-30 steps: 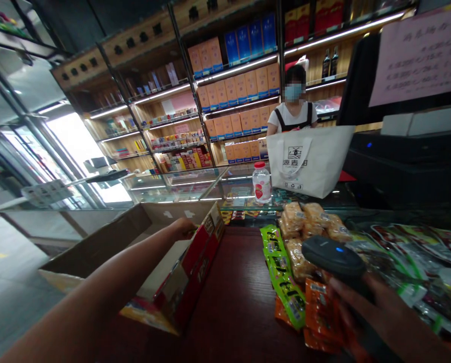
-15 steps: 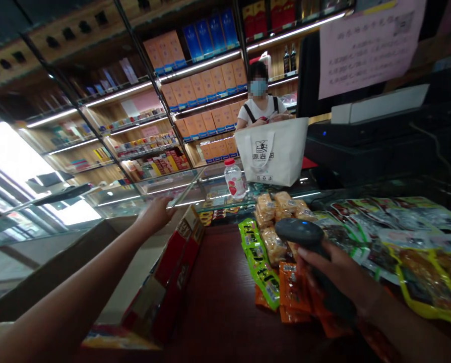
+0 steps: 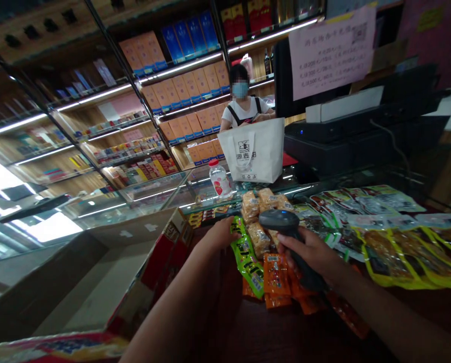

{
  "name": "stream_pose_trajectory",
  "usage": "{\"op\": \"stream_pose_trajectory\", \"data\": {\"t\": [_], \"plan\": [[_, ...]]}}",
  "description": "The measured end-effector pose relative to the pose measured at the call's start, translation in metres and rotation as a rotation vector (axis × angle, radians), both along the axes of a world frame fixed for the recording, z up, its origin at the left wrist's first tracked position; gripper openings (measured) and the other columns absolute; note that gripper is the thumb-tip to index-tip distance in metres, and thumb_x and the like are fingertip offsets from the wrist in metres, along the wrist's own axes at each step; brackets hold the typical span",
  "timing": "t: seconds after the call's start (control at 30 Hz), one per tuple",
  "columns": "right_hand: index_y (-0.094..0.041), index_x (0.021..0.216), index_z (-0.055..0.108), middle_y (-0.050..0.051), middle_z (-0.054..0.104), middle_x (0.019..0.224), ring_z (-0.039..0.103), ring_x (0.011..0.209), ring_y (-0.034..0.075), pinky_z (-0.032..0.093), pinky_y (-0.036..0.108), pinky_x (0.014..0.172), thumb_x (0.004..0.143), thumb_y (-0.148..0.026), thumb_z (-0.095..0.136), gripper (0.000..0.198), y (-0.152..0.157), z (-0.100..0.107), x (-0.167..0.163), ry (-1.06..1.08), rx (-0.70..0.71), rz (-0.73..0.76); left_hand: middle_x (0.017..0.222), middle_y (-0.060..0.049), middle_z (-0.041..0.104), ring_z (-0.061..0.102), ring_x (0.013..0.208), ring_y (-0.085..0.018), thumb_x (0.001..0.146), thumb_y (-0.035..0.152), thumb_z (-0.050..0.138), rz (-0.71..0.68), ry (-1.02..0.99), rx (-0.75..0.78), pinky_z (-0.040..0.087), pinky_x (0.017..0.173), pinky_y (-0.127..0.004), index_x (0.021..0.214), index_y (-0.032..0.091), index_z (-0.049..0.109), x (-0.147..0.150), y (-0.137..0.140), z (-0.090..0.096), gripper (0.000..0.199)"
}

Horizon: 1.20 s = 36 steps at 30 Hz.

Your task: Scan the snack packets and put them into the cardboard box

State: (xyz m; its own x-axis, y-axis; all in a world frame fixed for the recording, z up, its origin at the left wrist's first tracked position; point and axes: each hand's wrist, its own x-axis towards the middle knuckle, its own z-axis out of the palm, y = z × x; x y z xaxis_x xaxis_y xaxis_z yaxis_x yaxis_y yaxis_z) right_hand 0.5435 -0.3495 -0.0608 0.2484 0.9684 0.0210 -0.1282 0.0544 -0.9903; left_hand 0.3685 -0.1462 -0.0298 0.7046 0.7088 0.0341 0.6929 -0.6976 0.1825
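My right hand (image 3: 310, 249) is wrapped round the handle of a dark barcode scanner (image 3: 280, 220), its head above the snack packs. My left hand (image 3: 218, 236) reaches to the upper end of a strip of green snack packets (image 3: 248, 262), with fingertips pinched at its left edge; part of the fingers is hidden. Behind the scanner head are several clear-wrapped, golden-brown snacks (image 3: 258, 239). Orange snack packets (image 3: 275, 275) lie below the scanner, partly covered by my right hand. To the right, yellow-edged snack bags (image 3: 389, 252) lie in a row.
An open cardboard box (image 3: 92, 292) stands at left. Beyond the counter glass are a bottle with a red cap (image 3: 220, 180), a white tote bag (image 3: 253, 156) and a masked person (image 3: 242, 108). A monitor with a pink notice (image 3: 331, 58) stands at back right.
My left hand has moved right, from above the cardboard box to the green packets. My right hand still holds the scanner. The view has turned somewhat to the right.
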Motion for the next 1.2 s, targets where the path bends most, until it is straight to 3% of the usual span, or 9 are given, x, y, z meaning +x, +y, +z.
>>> {"op": "stream_pose_trajectory", "data": {"t": [0.27, 0.37, 0.47, 0.53, 0.63, 0.8, 0.93, 1.03, 1.2], "plan": [[-0.019, 0.084, 0.061, -0.001, 0.063, 0.056, 0.055, 0.045, 0.013, 0.042, 0.021, 0.042, 0.087, -0.055, 0.068, 0.037, 0.001, -0.001, 0.002, 0.007, 0.008, 0.004, 0.119, -0.020, 0.069, 0.057, 0.121, -0.040, 0.059, 0.020, 0.087, 0.144, -0.252, 0.049, 0.039, 0.108, -0.048, 0.119, 0.012, 0.070, -0.005, 0.004, -0.017, 0.063], [-0.018, 0.083, 0.061, -0.001, 0.063, 0.054, 0.055, 0.045, 0.013, 0.042, 0.020, 0.042, 0.088, -0.054, 0.068, 0.037, 0.000, -0.001, 0.003, -0.001, -0.005, 0.004, 0.114, -0.018, 0.070, 0.063, 0.110, -0.034, 0.061, 0.018, 0.085, 0.197, -0.391, 0.008, 0.046, 0.099, -0.043, 0.116, 0.011, 0.071, -0.010, 0.003, -0.025, 0.058], [-0.019, 0.082, 0.061, -0.001, 0.062, 0.054, 0.055, 0.046, 0.013, 0.042, 0.021, 0.042, 0.087, -0.054, 0.069, 0.037, -0.002, 0.002, 0.002, -0.002, -0.011, 0.006, 0.097, -0.010, 0.073, 0.069, 0.083, -0.024, 0.071, 0.023, 0.077, 0.244, -0.517, -0.069, 0.053, 0.077, -0.034, 0.106, 0.014, 0.072, -0.019, -0.002, -0.033, 0.036], [-0.019, 0.081, 0.060, -0.002, 0.060, 0.053, 0.054, 0.045, 0.013, 0.043, 0.021, 0.042, 0.088, -0.054, 0.069, 0.036, -0.003, 0.004, 0.001, -0.002, -0.023, 0.005, 0.086, -0.005, 0.073, 0.066, 0.067, -0.019, 0.077, 0.031, 0.072, 0.264, -0.625, -0.147, 0.052, 0.063, -0.029, 0.100, 0.016, 0.071, -0.028, -0.009, -0.035, 0.027], [-0.020, 0.084, 0.059, -0.003, 0.059, 0.052, 0.053, 0.043, 0.012, 0.042, 0.021, 0.040, 0.088, -0.053, 0.070, 0.035, -0.005, 0.007, -0.001, 0.008, -0.045, 0.011, 0.074, -0.001, 0.070, 0.060, 0.055, -0.013, 0.076, 0.041, 0.075, 0.294, -0.917, -0.385, 0.049, 0.053, -0.024, 0.089, 0.017, 0.069, -0.040, -0.029, -0.035, 0.027], [-0.019, 0.089, 0.059, -0.002, 0.063, 0.060, 0.054, 0.044, 0.013, 0.044, 0.022, 0.041, 0.085, -0.054, 0.071, 0.037, -0.008, 0.005, -0.005, 0.012, -0.075, 0.025, 0.072, -0.001, 0.071, 0.068, 0.060, -0.014, 0.065, 0.042, 0.087, 0.327, -1.252, -0.772, 0.053, 0.055, -0.022, 0.082, 0.017, 0.066, -0.045, -0.067, -0.033, 0.036], [-0.019, 0.088, 0.059, -0.001, 0.063, 0.059, 0.057, 0.047, 0.014, 0.043, 0.023, 0.043, 0.089, -0.057, 0.067, 0.039, -0.008, -0.003, -0.006, -0.088, -0.082, 0.075, 0.071, 0.000, 0.071, 0.072, 0.066, -0.017, 0.062, 0.037, 0.090, 0.354, -1.346, -0.890, 0.058, 0.060, -0.024, 0.075, 0.015, 0.065, -0.042, -0.080, -0.039, 0.035], [-0.019, 0.097, 0.059, 0.002, 0.068, 0.071, 0.059, 0.050, 0.015, 0.044, 0.024, 0.043, 0.090, -0.060, 0.064, 0.043, -0.008, -0.009, -0.006, -0.115, -0.075, 0.094, 0.073, -0.001, 0.071, 0.074, 0.073, -0.019, 0.060, 0.034, 0.091, 0.414, -1.411, -0.959, 0.058, 0.061, -0.023, 0.073, 0.014, 0.067, -0.043, -0.079, -0.044, 0.034], [-0.019, 0.102, 0.057, -0.001, 0.066, 0.066, 0.062, 0.056, 0.017, 0.048, 0.026, 0.052, 0.095, -0.060, 0.060, 0.041, -0.015, -0.001, -0.007, -0.124, -0.101, 0.147, 0.074, -0.001, 0.072, 0.072, 0.069, -0.015, 0.055, 0.031, 0.093, 0.463, -1.487, -1.036, 0.057, 0.059, -0.020, 0.075, 0.013, 0.071, -0.047, -0.073, -0.050, 0.035]]}}
